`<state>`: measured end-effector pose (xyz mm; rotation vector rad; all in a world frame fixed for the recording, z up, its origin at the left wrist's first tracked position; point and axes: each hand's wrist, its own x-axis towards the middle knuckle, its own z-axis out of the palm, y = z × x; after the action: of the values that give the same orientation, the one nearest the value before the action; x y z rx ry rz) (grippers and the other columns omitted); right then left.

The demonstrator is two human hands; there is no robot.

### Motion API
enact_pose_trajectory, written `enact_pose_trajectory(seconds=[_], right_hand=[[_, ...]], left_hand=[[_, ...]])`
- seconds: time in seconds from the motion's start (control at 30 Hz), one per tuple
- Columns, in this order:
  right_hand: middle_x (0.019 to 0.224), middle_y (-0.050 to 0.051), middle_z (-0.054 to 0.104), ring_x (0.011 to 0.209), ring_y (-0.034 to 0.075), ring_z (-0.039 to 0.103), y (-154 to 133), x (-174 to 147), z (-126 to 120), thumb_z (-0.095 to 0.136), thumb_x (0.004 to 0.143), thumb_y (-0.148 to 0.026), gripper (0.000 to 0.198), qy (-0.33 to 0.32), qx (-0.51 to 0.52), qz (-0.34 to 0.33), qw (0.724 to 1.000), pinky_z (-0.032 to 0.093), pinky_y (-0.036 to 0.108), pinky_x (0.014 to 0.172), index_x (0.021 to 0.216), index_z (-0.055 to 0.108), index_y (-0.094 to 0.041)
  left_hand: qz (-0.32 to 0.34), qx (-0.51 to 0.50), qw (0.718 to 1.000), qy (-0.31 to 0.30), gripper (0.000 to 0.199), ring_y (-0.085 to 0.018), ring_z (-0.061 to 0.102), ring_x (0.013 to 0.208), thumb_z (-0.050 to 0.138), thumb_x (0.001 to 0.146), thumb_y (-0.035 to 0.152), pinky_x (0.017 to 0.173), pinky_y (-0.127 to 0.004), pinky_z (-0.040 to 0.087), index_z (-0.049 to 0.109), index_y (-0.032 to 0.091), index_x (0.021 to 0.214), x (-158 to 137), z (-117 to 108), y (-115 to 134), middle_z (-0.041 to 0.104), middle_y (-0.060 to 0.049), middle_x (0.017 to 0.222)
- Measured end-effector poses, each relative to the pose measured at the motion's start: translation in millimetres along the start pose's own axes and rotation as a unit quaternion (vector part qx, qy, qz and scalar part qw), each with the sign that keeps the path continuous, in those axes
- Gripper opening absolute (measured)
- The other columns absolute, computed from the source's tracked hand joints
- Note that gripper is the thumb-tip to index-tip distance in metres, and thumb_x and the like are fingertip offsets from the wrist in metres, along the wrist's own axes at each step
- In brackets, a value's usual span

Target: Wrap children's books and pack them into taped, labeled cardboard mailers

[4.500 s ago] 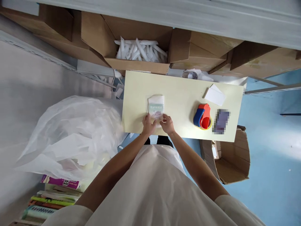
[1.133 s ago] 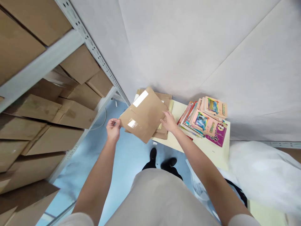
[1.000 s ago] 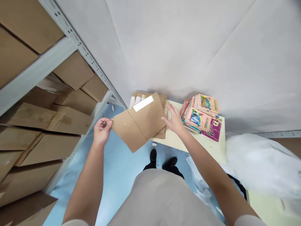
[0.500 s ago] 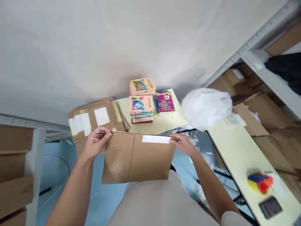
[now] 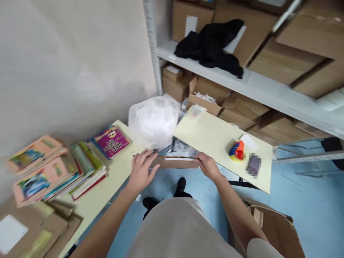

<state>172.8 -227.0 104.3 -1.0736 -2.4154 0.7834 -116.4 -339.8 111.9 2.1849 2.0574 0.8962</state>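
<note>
"What's held there?"

"The right hand [image 5: 208, 165] pinches one end of a flat cardboard piece [image 5: 177, 163]; the left hand [image 5: 141, 168] spreads its fingers at the other, its grip unclear to me."

"Where's the cardboard?"

"Nearly edge-on above the floor [image 5: 168, 182], in front of the bulging white plastic bag [image 5: 154, 120], the books [image 5: 47, 179] off to the left."

"Which step?"

"Two-handed handling, I'd judge; the next move calls for a sure hold at both ends."
</note>
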Motion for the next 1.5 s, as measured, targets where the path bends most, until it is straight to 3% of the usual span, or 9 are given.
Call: enact_pose_trajectory(seconds=[0.17,0.33,0.43,0.57,0.87,1.07,1.27,1.4,1.5], right_hand=[[0.091,0.006,0.065,0.084,0.018,0.062,61.4,-47.9,-46.8,0.038,0.094,-0.032,0.025,0.101,-0.012,0.088,0.991,0.049,0.030,0.073,0.098,0.060,-0.022],[0.093,0.007,0.066,0.086,0.019,0.063,97.4,-73.7,-74.9,0.039,0.093,-0.032,0.025,0.193,-0.016,0.161,0.968,0.049,0.031,0.076,0.097,0.061,-0.021],[0.095,0.008,0.066,0.089,0.020,0.062,111.6,-69.3,-82.6,0.039,0.093,-0.031,0.025,0.213,-0.015,0.197,0.957,0.048,0.032,0.078,0.097,0.062,-0.020],[0.100,0.008,0.066,0.092,0.021,0.061,128.1,-50.7,-88.5,0.040,0.092,-0.029,0.025,0.214,-0.008,0.251,0.944,0.048,0.033,0.079,0.098,0.061,-0.019],[0.096,0.009,0.068,0.093,0.023,0.063,143.7,-15.7,-130.2,0.057,0.083,-0.041,0.027,0.248,0.050,0.299,0.920,0.050,0.037,0.083,0.097,0.064,-0.019],[0.103,0.006,0.070,0.095,0.021,0.065,144.7,11.2,-135.6,0.059,0.080,-0.036,0.029,0.171,0.090,0.407,0.893,0.050,0.033,0.084,0.104,0.068,-0.021],[0.097,0.006,0.071,0.083,0.019,0.066,156.3,9.7,-146.2,0.064,0.076,-0.039,0.033,0.075,0.156,0.477,0.862,0.051,0.029,0.070,0.103,0.070,-0.021],[0.081,0.004,0.071,0.072,0.020,0.064,163.4,15.5,-162.3,0.054,0.085,-0.042,0.026,-0.003,0.039,0.468,0.883,0.047,0.030,0.065,0.092,0.071,-0.024],[0.083,0.011,0.069,0.079,0.025,0.063,164.5,25.3,-163.4,0.046,0.090,-0.032,0.027,0.003,-0.125,0.448,0.885,0.044,0.033,0.069,0.085,0.069,-0.019]], left_hand=[[0.107,0.015,0.993,-0.049,0.038,-0.027,0.047,0.123,0.047,0.088,0.028,0.108,-0.049,0.020,0.054,0.024,0.125,61.1,90.3,52.2,0.060,-0.011,0.122],[0.239,0.000,0.969,-0.063,0.037,-0.026,0.046,0.125,0.045,0.089,0.026,0.108,-0.048,0.017,0.054,0.023,0.125,113.1,137.0,81.9,0.056,-0.012,0.128],[0.245,-0.034,0.967,-0.056,0.028,-0.023,0.052,0.117,0.045,0.089,0.025,0.107,-0.047,0.019,0.061,0.023,0.113,144.8,160.3,92.1,0.062,-0.011,0.116],[0.176,-0.079,0.979,-0.062,0.020,-0.022,0.055,0.101,0.047,0.088,0.028,0.104,-0.046,0.023,0.066,0.021,0.089,185.6,189.0,101.5,0.062,-0.008,0.095],[0.242,-0.141,0.954,-0.107,0.021,-0.019,0.055,0.094,0.044,0.089,0.023,0.105,-0.049,0.012,0.061,0.023,0.077,270.1,204.4,110.1,0.061,-0.003,0.088],[0.311,-0.164,0.926,-0.138,0.023,-0.018,0.056,0.096,0.042,0.089,0.019,0.109,-0.053,0.004,0.061,0.022,0.076,302.7,223.5,102.7,0.062,-0.003,0.087],[0.347,-0.177,0.901,-0.193,0.025,-0.019,0.056,0.098,0.040,0.089,0.016,0.111,-0.057,0.000,0.062,0.022,0.078,310.9,236.3,97.9,0.061,-0.005,0.088],[0.361,-0.198,0.890,-0.195,0.022,-0.020,0.054,0.103,0.043,0.087,0.021,0.112,-0.054,0.009,0.062,0.022,0.077,312.5,239.1,96.1,0.059,-0.006,0.090],[0.277,-0.198,0.930,-0.136,0.017,-0.025,0.050,0.109,0.054,0.082,0.031,0.108,-0.053,0.022,0.062,0.021,0.072,308.6,239.8,102.6,0.055,-0.009,0.101]])
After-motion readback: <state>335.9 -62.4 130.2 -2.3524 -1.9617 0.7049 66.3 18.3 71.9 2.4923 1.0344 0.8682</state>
